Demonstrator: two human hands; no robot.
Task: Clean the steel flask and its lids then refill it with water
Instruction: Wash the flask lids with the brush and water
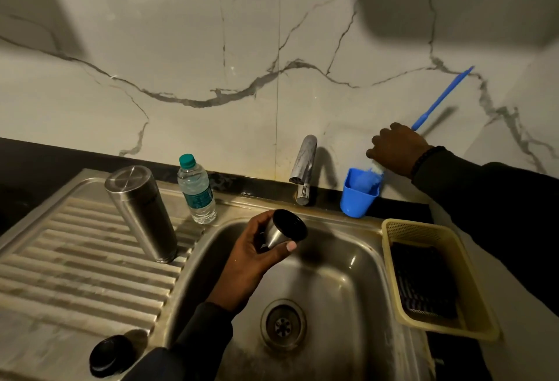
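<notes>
- A person's left hand [257, 255] reaches over the steel sink [357, 284], fingers and thumb curled round a steel cup lid [284, 231] with a black inner lining, its open end tilted up and away.
- The right hand [397, 150] is stretched to the back wall, fingers closed round a blue bottle brush [435, 105] just above its head; the brush's white-and-blue bristles sit in a blue cup [358, 196] on the dark counter edge, and its handle slants up against the marble wall.
- The steel flask [142, 214] stands inverted on the ribbed drainboard [75, 265], just left of the basin.
- A round black inner lid [110, 356] lies near the drainboard's front corner.
- A plastic water bottle [196, 193] with a green cap stands beside the flask, left of the tap [304, 166].
- A cream basket [435, 278] holding a dark scrubber rests on the sink's right rim.
</notes>
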